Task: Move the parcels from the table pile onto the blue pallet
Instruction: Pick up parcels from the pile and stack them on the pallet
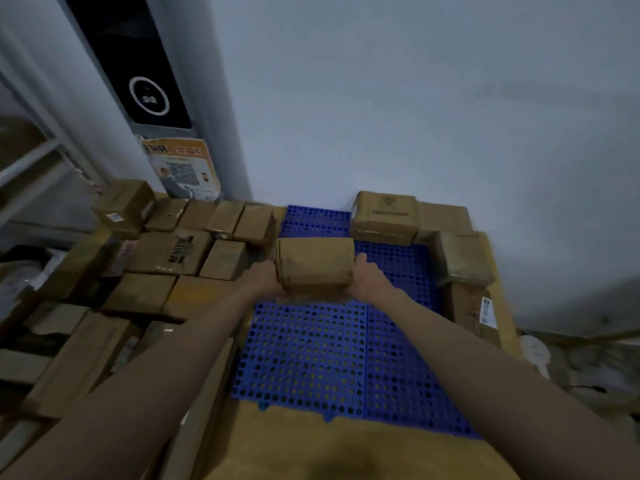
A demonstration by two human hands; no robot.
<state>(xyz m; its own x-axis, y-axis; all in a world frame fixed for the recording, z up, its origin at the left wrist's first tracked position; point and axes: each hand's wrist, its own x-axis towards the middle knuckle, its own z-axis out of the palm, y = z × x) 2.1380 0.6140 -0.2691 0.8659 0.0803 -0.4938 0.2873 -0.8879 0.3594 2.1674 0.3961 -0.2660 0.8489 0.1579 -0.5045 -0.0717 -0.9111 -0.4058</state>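
A brown paper-wrapped parcel (314, 266) is held between both hands over the middle of the blue perforated pallet (311, 355). My left hand (266, 278) grips its left side and my right hand (367, 277) grips its right side, fingers wrapped round the edges. Whether the parcel touches the pallet I cannot tell. Several cardboard parcels (173, 251) are packed along the pallet's left side, and more parcels (384, 216) stand at its far right corner and right edge.
A grey wall rises behind the pallet. A tall white unit (149, 98) with a dark panel and an orange sticker stands at the back left. Metal shelving (27, 161) is at far left. A large flat carton (346, 452) lies at the pallet's near edge.
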